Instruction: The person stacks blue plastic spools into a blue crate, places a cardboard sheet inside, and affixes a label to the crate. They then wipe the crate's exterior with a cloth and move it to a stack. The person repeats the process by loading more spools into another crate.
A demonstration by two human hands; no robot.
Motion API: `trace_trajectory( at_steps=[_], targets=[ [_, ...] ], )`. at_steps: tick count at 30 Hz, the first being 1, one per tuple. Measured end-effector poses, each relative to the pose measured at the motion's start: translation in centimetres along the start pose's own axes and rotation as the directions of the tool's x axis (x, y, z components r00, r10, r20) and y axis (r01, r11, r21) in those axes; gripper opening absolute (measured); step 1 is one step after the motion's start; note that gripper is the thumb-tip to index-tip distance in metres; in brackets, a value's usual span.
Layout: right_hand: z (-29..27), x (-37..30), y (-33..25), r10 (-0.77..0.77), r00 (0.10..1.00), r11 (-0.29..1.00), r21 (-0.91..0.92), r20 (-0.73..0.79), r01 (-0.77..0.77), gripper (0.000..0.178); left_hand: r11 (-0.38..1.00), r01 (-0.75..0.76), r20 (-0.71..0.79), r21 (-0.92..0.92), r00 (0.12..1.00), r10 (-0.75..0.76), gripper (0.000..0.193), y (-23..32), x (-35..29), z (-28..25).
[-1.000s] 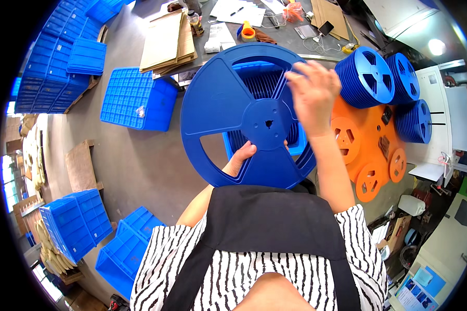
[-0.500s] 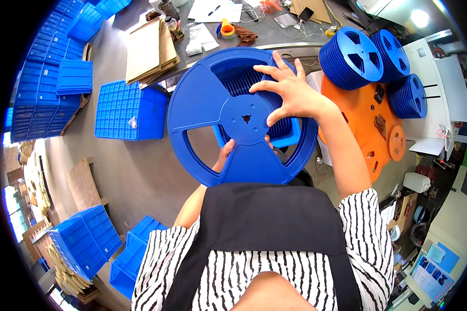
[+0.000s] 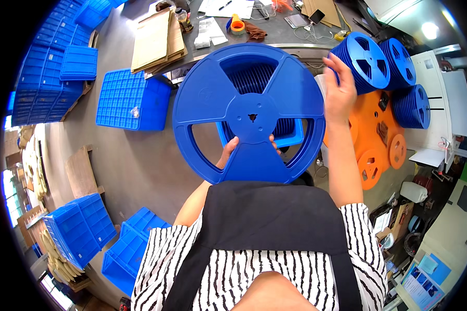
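Observation:
A large blue plastic reel point(image 3: 253, 160) faces up in front of my chest, with a small centre hole and wide cut-out windows. My left hand point(image 3: 230, 150) grips its near spoke by the hub, thumb on one side and fingertips showing on the other. Beside the reel's right rim my right hand point(image 3: 340, 93) is raised, fingers apart and a little bent, holding nothing I can see. Whether it touches the rim I cannot tell. Through the windows show stacked ribbed reel edges point(image 3: 251, 78) and part of a blue bin point(image 3: 290, 136) below.
Stacks of blue reels point(image 3: 367, 62) stand on an orange surface point(image 3: 366, 111) at the right, near loose orange discs point(image 3: 369, 168). Ahead is a grey worktable point(image 3: 280, 39) with cardboard sheets point(image 3: 158, 41) and tape point(image 3: 237, 24). Blue crates point(image 3: 132, 98) stand on the left.
My right hand has moved off the reel's face, out to the right past its rim. My left hand keeps its grip on the reel. The view has shifted slightly.

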State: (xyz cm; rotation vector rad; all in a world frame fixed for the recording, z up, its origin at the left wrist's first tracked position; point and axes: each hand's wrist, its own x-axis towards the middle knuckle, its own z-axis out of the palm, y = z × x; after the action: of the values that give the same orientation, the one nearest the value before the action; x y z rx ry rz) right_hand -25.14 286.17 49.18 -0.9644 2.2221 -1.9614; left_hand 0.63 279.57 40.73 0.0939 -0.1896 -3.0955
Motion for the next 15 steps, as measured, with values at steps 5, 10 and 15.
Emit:
trace_trajectory(
  at_steps=[5, 10, 15],
  targets=[
    [-4.4, -4.7, 2.6, 0.389, 0.911, 0.887, 0.214, 0.135, -0.410, 0.020, 0.983, -0.117, 0.005, -0.143, 0.993, 0.119, 0.075, -0.1, -0.1, -1.0],
    [-3.2, -10.1, 2.7, 0.507, 0.818, 0.703, 0.419, 0.270, -0.574, 0.023, 0.968, -0.085, -0.076, -0.236, 0.995, 0.069, 0.076, 0.6, 0.6, -1.7],
    [-1.8, -10.6, 1.8, 0.532, 0.808, 0.734, 0.339, 0.252, -0.589, 0.019, 0.972, -0.032, -0.056, -0.233, 0.998, 0.020, 0.077, 1.4, 0.8, -1.3]
  ],
)
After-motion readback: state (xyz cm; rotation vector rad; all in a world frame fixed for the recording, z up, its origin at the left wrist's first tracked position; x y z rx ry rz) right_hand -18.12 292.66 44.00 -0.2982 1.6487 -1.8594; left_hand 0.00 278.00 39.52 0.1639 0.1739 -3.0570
